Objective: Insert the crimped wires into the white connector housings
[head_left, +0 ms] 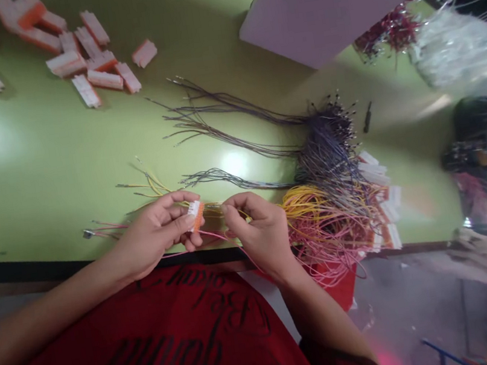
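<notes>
My left hand (165, 224) holds a white and orange connector housing (196, 215) between thumb and fingers, near the table's front edge. A pink wire (214, 234) runs from the housing toward the right. Just right of it, my right hand (256, 223) pinches a thin yellow wire (243, 213), its end pointing at the housing's orange side. Whether that end touches the housing is too small to tell. Loose yellow wires (152, 185) lie behind my left hand. Beyond my right hand is a heap of pink wires (320, 238) and yellow wires (303, 201).
Dark wires (324, 140) lie bundled behind the heap, strands stretching left. Several connector housings (104, 79) are scattered at the back left, more (389, 209) at the right. A pale box (313, 7) stands at the back; a small dark tool (368, 117) and plastic bag (456, 47) lie right.
</notes>
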A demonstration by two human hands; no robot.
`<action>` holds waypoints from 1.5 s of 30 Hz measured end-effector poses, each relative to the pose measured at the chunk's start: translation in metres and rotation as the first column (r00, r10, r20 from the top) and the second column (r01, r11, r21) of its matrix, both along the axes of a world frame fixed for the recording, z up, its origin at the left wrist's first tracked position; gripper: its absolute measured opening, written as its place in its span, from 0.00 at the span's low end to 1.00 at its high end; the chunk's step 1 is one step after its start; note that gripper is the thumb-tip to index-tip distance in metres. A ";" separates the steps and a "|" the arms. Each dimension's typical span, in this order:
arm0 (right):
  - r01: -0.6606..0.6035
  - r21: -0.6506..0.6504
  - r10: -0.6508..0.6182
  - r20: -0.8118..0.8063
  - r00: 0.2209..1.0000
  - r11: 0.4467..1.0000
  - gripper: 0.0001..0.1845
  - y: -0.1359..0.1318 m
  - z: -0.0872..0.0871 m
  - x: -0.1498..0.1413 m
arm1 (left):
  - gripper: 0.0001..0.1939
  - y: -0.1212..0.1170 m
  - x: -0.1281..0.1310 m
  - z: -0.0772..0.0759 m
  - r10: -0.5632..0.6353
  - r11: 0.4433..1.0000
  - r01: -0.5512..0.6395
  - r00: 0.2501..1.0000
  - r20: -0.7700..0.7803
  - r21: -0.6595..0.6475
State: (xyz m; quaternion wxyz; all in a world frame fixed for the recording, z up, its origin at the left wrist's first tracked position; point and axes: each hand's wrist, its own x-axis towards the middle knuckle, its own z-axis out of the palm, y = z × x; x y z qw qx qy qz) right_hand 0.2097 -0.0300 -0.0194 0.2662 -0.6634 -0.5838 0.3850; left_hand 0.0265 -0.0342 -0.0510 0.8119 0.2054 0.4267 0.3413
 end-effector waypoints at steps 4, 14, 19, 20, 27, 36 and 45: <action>0.036 -0.102 -0.042 -0.064 0.997 0.994 0.08 -0.001 0.000 -0.002 | 0.18 -0.002 0.002 0.000 -0.009 1.000 0.009 1.000 -0.004 0.000; 0.063 -0.218 -0.104 -0.183 0.978 0.974 0.08 -0.001 -0.010 -0.004 | 0.16 0.000 0.008 0.003 -0.051 0.998 0.053 0.995 -0.089 0.030; 0.048 -0.188 -0.086 -0.202 0.976 0.981 0.09 -0.003 -0.018 -0.006 | 0.16 0.002 0.010 0.003 -0.062 0.994 0.075 0.985 -0.160 0.078; 0.049 -0.179 -0.085 -0.199 0.976 0.983 0.09 -0.004 -0.018 -0.007 | 0.16 0.002 0.010 0.003 -0.063 0.994 0.078 0.984 -0.167 0.081; 0.049 -0.187 -0.093 -0.233 0.968 0.981 0.10 -0.009 -0.019 -0.007 | 0.14 0.000 0.011 0.003 -0.057 0.994 0.071 0.988 -0.146 0.089; 0.047 -0.226 -0.123 -0.332 0.935 0.973 0.06 -0.011 -0.009 -0.002 | 0.15 -0.006 0.010 0.006 -0.048 0.994 0.057 0.994 -0.098 0.095; 0.030 -0.239 -0.112 -0.335 0.935 0.970 0.06 -0.014 -0.011 -0.003 | 0.17 -0.003 0.015 0.007 -0.063 0.994 0.074 0.989 -0.132 0.078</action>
